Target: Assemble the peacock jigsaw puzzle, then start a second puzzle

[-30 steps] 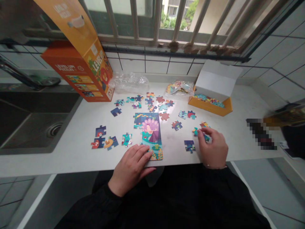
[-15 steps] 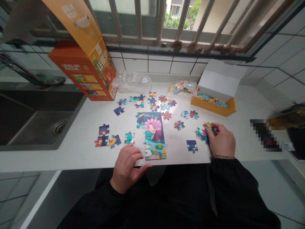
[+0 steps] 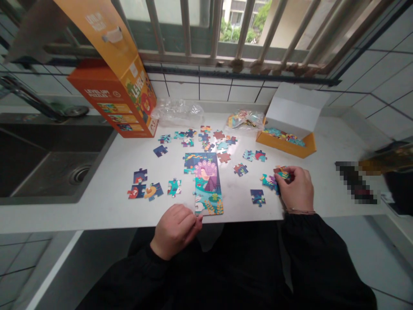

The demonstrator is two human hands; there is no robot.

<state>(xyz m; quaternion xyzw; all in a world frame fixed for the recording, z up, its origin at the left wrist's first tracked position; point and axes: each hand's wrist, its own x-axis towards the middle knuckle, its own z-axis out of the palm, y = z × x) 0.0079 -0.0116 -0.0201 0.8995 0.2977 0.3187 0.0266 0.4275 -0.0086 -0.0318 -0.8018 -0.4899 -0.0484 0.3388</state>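
Observation:
A partly joined jigsaw puzzle (image 3: 208, 183) with a pink peacock lies flat near the counter's front edge. My left hand (image 3: 174, 230) is closed at its lower left corner, fingers curled in and thumb against them, with nothing visible in it. Over on the right, my right hand (image 3: 297, 189) pinches a puzzle piece (image 3: 284, 173) between thumb and fingers; part of the piece is hidden. Touching or close beside that piece lies a teal and purple puzzle piece (image 3: 270, 182). A dark blue piece (image 3: 257, 197) rests nearer the front edge.
Several loose pieces (image 3: 222, 146) are spread behind the puzzle, others (image 3: 140, 189) to its left. An orange puzzle box (image 3: 106, 94) stands back left beside a sink (image 3: 77, 189). Clear plastic wrap (image 3: 177, 111), a bag of pieces (image 3: 245, 119) and an open yellow box (image 3: 284, 146) line the back.
My left hand's fingers have drawn together from a spread pose, near the puzzle's corner. My right hand keeps its pinch on the puzzle piece. The view has shifted slightly.

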